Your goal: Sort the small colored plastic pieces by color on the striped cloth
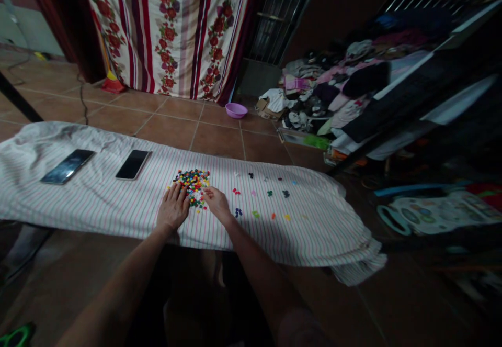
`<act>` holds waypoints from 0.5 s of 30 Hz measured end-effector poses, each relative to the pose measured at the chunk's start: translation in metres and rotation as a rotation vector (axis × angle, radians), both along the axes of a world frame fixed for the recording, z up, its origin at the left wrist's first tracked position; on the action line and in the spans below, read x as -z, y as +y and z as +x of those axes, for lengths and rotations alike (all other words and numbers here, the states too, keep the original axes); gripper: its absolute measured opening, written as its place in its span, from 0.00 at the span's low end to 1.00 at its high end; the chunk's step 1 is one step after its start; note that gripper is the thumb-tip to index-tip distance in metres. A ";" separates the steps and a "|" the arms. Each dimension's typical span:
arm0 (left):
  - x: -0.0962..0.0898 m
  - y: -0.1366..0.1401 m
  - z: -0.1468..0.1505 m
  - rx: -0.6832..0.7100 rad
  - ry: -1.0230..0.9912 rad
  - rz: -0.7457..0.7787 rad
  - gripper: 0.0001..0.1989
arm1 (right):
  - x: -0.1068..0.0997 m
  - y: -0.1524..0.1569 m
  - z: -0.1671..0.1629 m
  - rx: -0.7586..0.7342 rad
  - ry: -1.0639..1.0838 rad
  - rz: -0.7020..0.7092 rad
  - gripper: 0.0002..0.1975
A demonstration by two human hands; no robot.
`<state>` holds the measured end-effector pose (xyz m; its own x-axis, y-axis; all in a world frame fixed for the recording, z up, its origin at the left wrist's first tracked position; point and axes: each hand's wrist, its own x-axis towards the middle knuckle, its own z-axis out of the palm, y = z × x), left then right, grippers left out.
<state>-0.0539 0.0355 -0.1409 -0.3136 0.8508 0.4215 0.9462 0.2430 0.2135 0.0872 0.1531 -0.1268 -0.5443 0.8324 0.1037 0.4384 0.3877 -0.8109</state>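
A mixed heap of small bead-like coloured pieces (195, 177) lies on a striped cloth (314, 237). My left hand (172, 206) rests flat at the heap's left edge, fingers stretched out over the cloth and touching the nearest pieces. At the right edge, the fingers of my right hand (216, 201) are curled together in a pinch; whatever is between them is too small to name. To the right lie little single-colour groups, among them dark blue pieces (239, 212), light green pieces (255, 214), red pieces (236, 191) and grey pieces (286, 193).
Two phones, one larger (67, 167) and one smaller (133, 165), lie on the cloth at the left. Beyond the table are a floral curtain (168, 33), a purple basin (236, 110) on the tiled floor and a heap of clothes (325, 85).
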 end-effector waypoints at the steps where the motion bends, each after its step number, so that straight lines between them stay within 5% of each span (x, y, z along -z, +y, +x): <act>1: 0.000 0.000 0.000 0.010 0.002 0.008 0.27 | -0.001 0.001 0.004 0.003 -0.018 0.014 0.11; 15: 0.003 -0.004 -0.004 0.107 -0.100 0.120 0.23 | -0.015 0.031 0.126 0.293 0.031 0.157 0.14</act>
<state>-0.0576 0.0311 -0.1436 -0.2698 0.8272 0.4929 0.9377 0.1095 0.3296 0.2128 0.1839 -0.1121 -0.2793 0.9254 0.2561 0.5260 0.3705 -0.7655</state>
